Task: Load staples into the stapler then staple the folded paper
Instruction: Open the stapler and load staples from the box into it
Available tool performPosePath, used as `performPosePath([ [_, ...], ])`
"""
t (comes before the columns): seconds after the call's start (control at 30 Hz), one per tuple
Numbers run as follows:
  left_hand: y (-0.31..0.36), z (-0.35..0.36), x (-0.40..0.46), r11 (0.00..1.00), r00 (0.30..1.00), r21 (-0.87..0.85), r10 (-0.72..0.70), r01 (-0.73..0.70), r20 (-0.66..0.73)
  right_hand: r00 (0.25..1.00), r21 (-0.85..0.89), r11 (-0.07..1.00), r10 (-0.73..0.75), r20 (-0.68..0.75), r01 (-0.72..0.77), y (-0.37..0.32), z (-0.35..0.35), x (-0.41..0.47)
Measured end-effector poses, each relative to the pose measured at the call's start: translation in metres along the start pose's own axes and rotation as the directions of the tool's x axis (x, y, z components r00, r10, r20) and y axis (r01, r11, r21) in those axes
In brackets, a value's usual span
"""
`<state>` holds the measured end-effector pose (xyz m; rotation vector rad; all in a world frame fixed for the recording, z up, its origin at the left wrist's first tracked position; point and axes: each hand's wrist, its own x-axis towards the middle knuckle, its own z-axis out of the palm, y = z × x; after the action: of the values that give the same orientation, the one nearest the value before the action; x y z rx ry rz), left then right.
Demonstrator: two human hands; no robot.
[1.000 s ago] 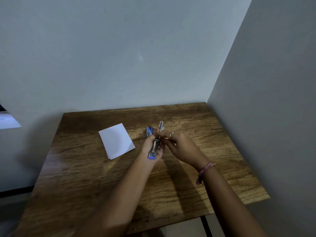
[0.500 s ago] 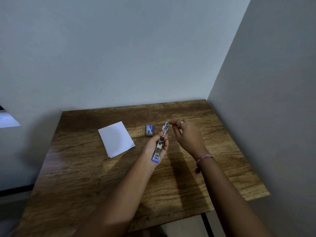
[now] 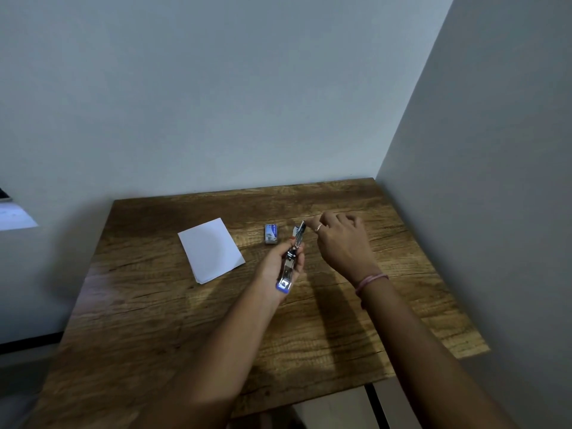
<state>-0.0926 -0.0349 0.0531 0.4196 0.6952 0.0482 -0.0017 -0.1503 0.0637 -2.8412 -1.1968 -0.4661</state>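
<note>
Item one, the stapler (image 3: 292,258): I see it gripped in the left hand (image 3: 280,263), fingers curled round its metal body, blue rear end toward the wrist and the opened front end raised away from it, which I judge presents the channel for loading. Item two, the right hand (image 3: 339,243): it sits just beyond and to the right of the left hand, fingertips drawn together at the stapler's raised tip; I cannot tell whether they pinch a strip of staples, the detail being too small. A ring shows on one finger, a pink band on the wrist. Item three, the staple box (image 3: 271,234): it lies flat just past the left hand's knuckles, near enough to draw from, I judge. Item four, the folded paper (image 3: 211,249): white, flat, to the left of the left hand and apart from it, not yet stapled and seemingly set aside for the later step. Item five, the tabletop (image 3: 309,335): brown wood grain, both forearms crossing above it. Item six, the room: plain pale walls meet in a corner behind the far right of the tabletop.
</note>
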Motion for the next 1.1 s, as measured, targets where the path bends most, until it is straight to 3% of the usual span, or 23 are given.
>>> performPosePath([
  [0.5, -0.006, -0.004, 0.004, 0.995, 0.999, 0.103, -0.006, 0.01, -0.035, 0.968, 0.224, 0.975, -0.058, 0.244, 0.002, 0.014, -0.003, 0.001],
  [0.7, -0.005, -0.001, 0.004, 0.998, 1.0, 0.061, -0.012, 0.012, -0.008, 0.975, 0.355, 0.935, -0.092, 0.203, 0.015, 0.022, 0.002, 0.0],
  [0.87, -0.005, -0.001, 0.006, 0.998, 1.0, 0.059, -0.004, 0.004, 0.007, 0.979, 0.667, 0.719, 0.107, 0.173, -0.196, 0.022, 0.009, -0.005],
  [1.1, -0.005, -0.004, 0.009, 0.993, 1.0, 0.119, -0.005, 0.006, -0.008, 0.952, 0.811, 0.501, 0.188, 0.24, -0.303, 0.015, 0.014, -0.004],
])
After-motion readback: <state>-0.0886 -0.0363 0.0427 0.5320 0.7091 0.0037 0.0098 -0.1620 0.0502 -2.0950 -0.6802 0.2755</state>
